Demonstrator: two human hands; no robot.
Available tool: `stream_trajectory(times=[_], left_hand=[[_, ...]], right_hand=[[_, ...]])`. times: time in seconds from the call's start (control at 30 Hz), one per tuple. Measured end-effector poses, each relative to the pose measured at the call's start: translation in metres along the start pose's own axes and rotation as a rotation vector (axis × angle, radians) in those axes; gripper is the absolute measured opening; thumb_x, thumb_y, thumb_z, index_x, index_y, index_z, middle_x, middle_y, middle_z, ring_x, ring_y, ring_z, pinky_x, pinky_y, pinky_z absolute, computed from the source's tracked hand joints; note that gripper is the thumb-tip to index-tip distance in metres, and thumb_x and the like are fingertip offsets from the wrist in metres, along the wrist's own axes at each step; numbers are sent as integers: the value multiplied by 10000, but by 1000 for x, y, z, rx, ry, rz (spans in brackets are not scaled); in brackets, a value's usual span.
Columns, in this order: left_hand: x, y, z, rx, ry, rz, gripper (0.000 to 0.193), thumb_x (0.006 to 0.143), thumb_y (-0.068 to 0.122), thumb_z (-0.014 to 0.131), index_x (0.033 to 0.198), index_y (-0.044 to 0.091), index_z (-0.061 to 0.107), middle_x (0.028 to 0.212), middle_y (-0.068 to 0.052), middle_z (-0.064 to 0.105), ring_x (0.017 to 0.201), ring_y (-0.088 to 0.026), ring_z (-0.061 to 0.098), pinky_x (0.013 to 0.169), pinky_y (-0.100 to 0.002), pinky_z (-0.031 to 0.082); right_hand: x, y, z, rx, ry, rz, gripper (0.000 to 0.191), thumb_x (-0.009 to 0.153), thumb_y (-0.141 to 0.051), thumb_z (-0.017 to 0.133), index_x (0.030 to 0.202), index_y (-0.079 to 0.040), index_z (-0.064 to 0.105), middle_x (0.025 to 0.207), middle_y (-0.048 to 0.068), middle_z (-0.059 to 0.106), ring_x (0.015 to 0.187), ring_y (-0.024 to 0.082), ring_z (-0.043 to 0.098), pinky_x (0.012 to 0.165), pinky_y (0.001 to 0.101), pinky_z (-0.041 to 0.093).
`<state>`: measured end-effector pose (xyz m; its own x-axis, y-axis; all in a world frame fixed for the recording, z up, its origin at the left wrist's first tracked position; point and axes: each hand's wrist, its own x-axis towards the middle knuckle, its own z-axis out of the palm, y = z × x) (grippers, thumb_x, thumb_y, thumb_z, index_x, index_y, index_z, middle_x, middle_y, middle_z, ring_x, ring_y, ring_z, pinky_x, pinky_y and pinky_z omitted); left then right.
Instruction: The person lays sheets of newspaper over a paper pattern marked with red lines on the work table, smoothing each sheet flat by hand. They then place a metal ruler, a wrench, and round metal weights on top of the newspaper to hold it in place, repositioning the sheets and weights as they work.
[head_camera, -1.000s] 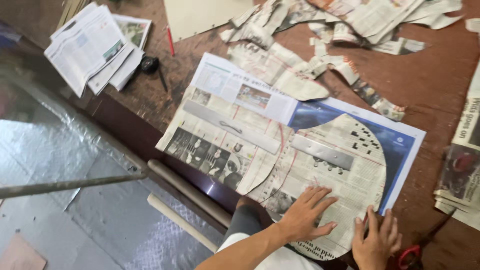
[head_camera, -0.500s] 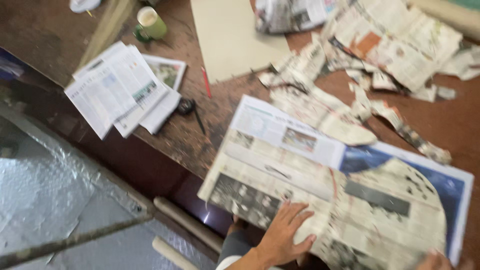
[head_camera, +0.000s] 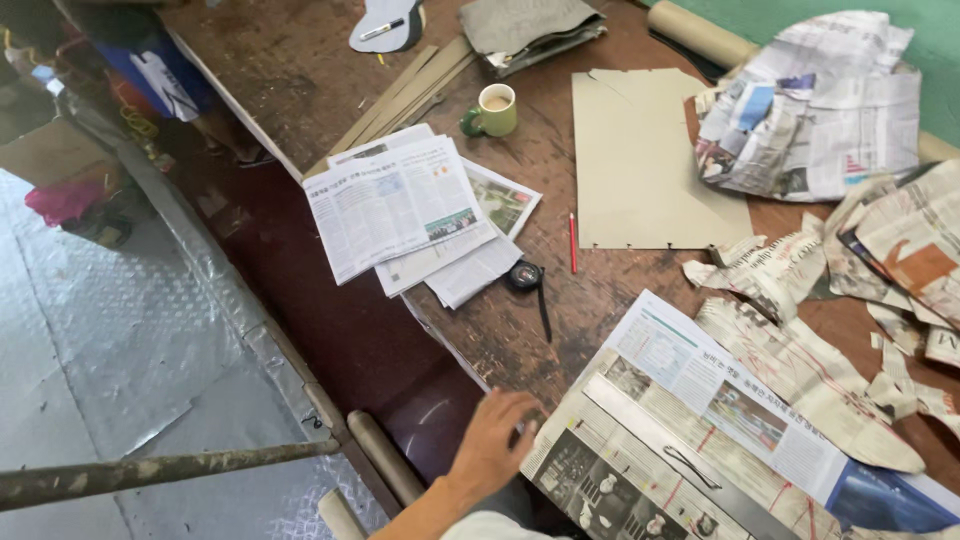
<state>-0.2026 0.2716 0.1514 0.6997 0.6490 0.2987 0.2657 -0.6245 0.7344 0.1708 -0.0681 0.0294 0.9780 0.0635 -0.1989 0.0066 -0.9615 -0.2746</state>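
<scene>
Head view | left hand (head_camera: 495, 440) fingers curled, resting on newspaper (head_camera: 690, 440) edge, grip unclear | right hand out of frame | surface (head_camera: 510, 330) wooden

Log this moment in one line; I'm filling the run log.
left hand: on newspaper corner, table edge | right hand: out of view | nearby: tape measure, red pencil, mug, cardboard

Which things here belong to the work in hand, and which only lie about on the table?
In hand:
- left hand, at the near table edge
- spread newspaper, which it touches
- long metal ruler lying on it

Lying about:
- green cup
- red pencil
- tape measure
- stack of newspapers
- cardboard sheet
</scene>
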Motion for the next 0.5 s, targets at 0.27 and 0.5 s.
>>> stream_trajectory(times=[0.27, 0.5], left_hand=[[85, -94, -61, 91, 337, -102, 287, 948, 136, 675, 1219, 40, 682, 1230, -172, 702, 1197, -352, 628, 1116, -457, 440], [322, -322, -124, 119, 420, -169, 302, 943, 190, 653, 1187, 17, 696, 1115, -173, 719, 1050, -333, 682, 960, -421, 516]], right_hand=[[9, -72, 31, 3, -61, -45, 291, 1025, -321, 631, 1213, -120, 723, 1575, 124, 497, 1425, 353, 463, 1142, 499, 376], [-13, -148, 71, 29, -18, 55, 305, 998, -291, 636, 1238, -124, 723, 1565, 112, 515, 1410, 347, 493, 1109, 475, 415]])
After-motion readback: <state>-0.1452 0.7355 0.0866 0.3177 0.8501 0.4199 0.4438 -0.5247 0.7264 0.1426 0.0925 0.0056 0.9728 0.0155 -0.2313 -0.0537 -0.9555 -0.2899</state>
